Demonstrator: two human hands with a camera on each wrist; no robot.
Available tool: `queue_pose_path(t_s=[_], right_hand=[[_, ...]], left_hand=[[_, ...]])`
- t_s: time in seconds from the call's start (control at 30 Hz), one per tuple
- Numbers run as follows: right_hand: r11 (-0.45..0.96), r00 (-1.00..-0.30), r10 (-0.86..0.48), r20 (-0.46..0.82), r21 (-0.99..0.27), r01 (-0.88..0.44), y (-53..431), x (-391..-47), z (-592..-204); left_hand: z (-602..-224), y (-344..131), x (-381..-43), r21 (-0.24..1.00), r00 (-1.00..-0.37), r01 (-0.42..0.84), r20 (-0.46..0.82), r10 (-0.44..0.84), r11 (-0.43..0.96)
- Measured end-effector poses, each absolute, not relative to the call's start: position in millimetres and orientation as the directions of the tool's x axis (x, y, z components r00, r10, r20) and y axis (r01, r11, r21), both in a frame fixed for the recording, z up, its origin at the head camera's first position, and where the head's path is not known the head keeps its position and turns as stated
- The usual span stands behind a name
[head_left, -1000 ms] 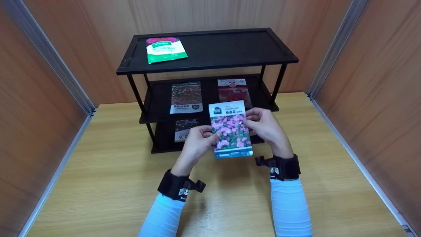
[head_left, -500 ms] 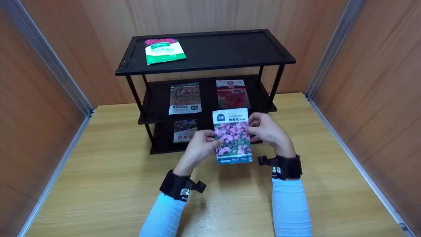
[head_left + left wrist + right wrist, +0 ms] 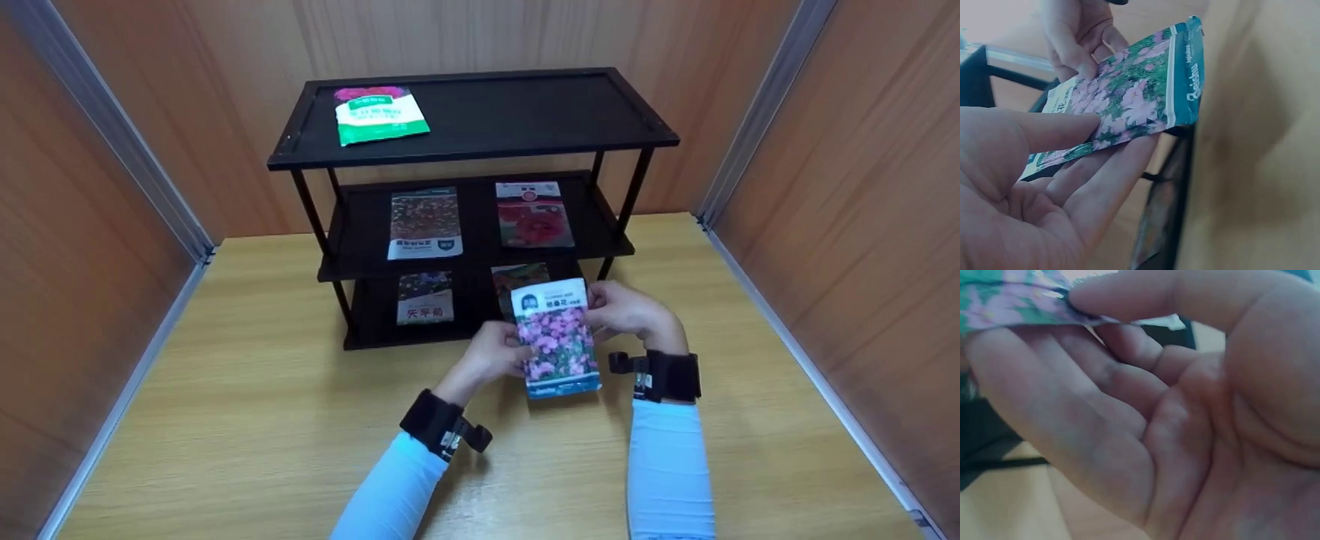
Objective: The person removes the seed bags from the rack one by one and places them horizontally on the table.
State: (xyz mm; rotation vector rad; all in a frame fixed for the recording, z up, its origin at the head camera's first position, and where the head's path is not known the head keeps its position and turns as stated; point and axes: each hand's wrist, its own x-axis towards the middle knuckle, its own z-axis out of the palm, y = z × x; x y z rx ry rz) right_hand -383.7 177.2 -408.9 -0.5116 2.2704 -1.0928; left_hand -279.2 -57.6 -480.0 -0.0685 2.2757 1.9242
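Observation:
Between both hands is a flower seed packet [image 3: 556,337] with pink blossoms and a blue-green bottom strip, held up in front of the shelf's lower right side. My left hand [image 3: 495,352] pinches its left edge, the thumb on the printed face and fingers beneath, as the left wrist view shows on the packet [image 3: 1134,101]. At the opposite edge my right hand [image 3: 628,311] pinches it too; in the right wrist view the thumb presses on top of the packet [image 3: 999,304] with fingers underneath. Behind it, another packet [image 3: 517,276] on the bottom tier is partly hidden.
A black three-tier shelf [image 3: 510,112] stands at the back. Its top bears a green-and-white packet [image 3: 382,116]. The middle tier holds an orange-flower packet [image 3: 425,221] and a red-flower packet [image 3: 534,217]; a packet [image 3: 425,300] lies bottom left. Wood panels [image 3: 840,150] enclose the sides.
Both hands have carried the pink-flower packet down and to the right. The packet on the bottom tier's right side has come into sight behind it.

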Motion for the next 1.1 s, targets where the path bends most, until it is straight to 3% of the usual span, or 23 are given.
queue_pose_path(t_s=[0.47, 0.73, 1.1], right_hand=[[0.673, -0.776, -0.483, -0.406, -0.739, -0.032, 213, -408, -443], [0.702, -0.8, -0.412, -0.437, -0.712, 0.027, 238, -412, -446], [0.747, -0.831, -0.313, -0.46, -0.659, 0.084, 265, -414, -456]], left_hand=[[-519, -20, -285, 0.984, -0.983, -0.177, -0.177, 0.056, 0.002], [-519, -1, -286, 0.965, -0.968, -0.222, -0.2, 0.153, -0.141], [-519, 30, -289, 0.965, -0.956, -0.241, -0.218, 0.195, -0.104]])
